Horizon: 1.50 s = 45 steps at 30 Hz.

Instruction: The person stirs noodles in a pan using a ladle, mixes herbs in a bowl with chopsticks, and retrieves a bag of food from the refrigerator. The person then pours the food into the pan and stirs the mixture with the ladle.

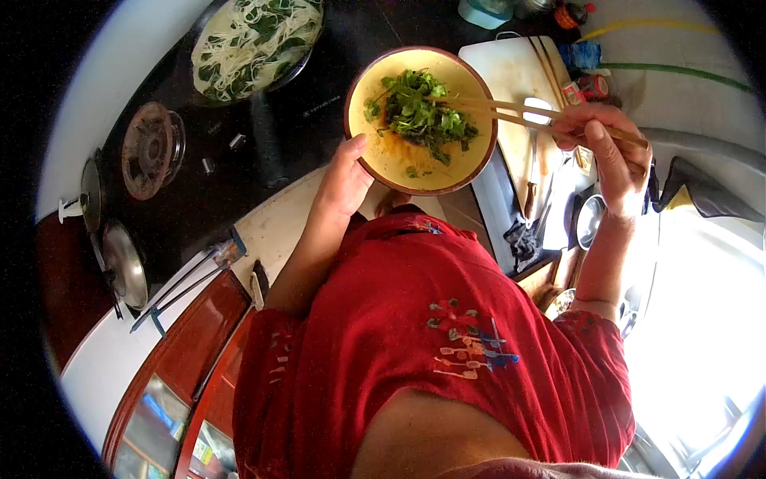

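Note:
My left hand (345,182) grips a yellow bowl (391,172) with a brown rim, its thumb over the near-left edge and its other fingers hidden beneath. Chopped green herbs (427,116) and some brown liquid lie inside the bowl. Between the fingers of my right hand (610,152) is a pair of wooden chopsticks (511,113). Their tips reach over the bowl's right rim and touch the herbs. The bowl is held up in front of my body, tilted enough to show its inside.
A pan of noodles and greens (255,48) stands at the back left on the black stove top (335,72). Right of the bowl lie a white cutting board (499,60) and a knife (531,188). Two pot lids (124,259) hang at the left.

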Each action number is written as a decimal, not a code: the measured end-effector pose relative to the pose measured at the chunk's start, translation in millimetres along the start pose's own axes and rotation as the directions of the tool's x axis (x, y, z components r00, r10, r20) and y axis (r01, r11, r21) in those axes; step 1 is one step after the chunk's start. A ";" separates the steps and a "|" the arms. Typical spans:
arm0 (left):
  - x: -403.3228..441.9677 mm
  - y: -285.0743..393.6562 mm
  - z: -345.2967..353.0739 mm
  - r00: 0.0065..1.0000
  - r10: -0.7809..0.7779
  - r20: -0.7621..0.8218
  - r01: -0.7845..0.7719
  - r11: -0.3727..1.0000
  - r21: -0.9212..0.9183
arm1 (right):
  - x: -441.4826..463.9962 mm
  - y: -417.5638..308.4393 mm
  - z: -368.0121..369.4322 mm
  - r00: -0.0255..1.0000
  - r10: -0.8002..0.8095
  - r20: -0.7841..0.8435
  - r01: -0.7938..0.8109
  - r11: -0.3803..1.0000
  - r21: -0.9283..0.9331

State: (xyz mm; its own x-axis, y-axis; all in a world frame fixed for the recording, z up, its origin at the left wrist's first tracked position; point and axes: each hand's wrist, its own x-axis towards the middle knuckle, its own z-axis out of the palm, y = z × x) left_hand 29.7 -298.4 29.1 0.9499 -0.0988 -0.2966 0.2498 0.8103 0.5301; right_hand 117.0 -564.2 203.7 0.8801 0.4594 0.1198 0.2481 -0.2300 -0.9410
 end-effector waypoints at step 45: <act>-50.8 97.1 -14.6 0.972 0.236 -0.013 -0.236 0.972 0.002 | 32.2 -34.7 99.4 0.946 0.223 -0.237 -0.190 0.970 0.154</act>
State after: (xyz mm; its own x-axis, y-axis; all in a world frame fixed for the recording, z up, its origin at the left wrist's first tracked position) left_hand 3.0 -206.3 84.1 0.9794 0.1030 -0.1737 0.0188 0.8097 0.5865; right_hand 96.5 -456.1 208.8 0.9835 0.1797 -0.0218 0.0107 -0.1778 -0.9840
